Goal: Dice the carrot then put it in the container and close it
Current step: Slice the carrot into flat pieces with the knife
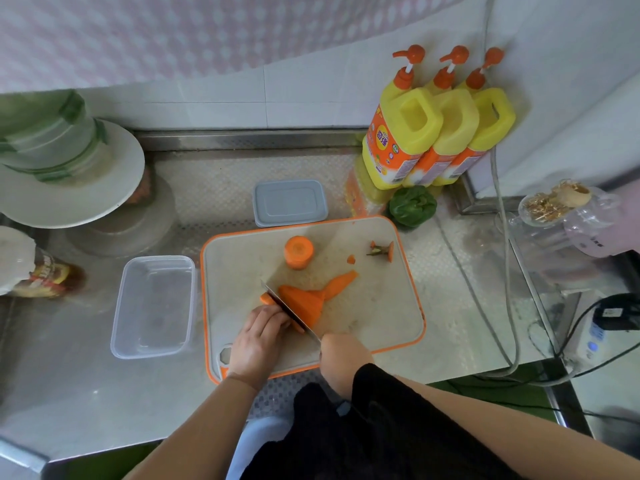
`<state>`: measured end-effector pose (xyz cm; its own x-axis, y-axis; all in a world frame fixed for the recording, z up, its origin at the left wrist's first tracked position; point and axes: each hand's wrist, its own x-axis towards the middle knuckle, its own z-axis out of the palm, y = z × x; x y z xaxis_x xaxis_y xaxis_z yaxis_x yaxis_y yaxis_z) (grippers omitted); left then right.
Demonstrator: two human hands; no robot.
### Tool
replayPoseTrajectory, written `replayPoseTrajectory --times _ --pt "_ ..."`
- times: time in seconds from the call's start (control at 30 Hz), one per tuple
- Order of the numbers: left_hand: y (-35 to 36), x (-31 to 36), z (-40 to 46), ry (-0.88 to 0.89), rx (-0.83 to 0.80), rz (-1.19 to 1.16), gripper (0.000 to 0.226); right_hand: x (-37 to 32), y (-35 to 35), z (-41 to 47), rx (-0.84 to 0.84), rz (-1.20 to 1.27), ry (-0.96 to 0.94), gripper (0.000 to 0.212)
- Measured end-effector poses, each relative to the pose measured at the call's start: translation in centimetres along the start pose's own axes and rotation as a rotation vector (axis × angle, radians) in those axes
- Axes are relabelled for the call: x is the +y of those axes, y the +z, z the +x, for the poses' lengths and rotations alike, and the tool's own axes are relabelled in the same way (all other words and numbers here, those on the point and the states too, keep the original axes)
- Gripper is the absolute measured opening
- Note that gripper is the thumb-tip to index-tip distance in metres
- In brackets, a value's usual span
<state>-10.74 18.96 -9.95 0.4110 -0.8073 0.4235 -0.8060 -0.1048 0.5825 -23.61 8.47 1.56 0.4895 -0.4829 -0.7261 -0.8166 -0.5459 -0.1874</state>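
Left hand (258, 336): gripping carrot (303, 303), fingertips best tucked back.
Right hand (341, 351): gripping knife (289, 310), even slices advised.

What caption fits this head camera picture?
Right hand slices carrot with knife; left hand steadies it on cutting board.

Between the cutting board (381, 306) and the open container (152, 306) on your left runs only a narrow strip of bare counter. The lid (290, 202) sits just beyond the board's far edge. At the far right corner, a green pepper (412, 205) and three yellow bottles (433, 133) crowd in. Cables (498, 271) trail along the right.
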Motion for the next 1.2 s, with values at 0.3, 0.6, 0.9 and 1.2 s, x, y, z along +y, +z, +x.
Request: replayPoseTrajectory --times 0.3,0.6,0.9,1.2 --pt "-0.8 0.5 0.1 0.030 -0.004 0.036 0.021 -0.3 -0.1 0.6 0.028 -0.001 -0.045 0.022" --pt "-1.8 0.8 1.0 0.119 -0.105 0.159 0.042 -0.2 -1.8 0.1 -0.094 0.305 0.011 0.070" --pt "-2.0 0.9 0.6 0.086 -0.125 0.154 0.040 2.5 -3.4 2.9 -0.123 0.415 -0.112 0.033" --pt "-1.9 0.9 0.4 0.066 -0.134 0.155 0.037 1.8 -2.4 4.0 0.161 0.092 -0.215 0.034"
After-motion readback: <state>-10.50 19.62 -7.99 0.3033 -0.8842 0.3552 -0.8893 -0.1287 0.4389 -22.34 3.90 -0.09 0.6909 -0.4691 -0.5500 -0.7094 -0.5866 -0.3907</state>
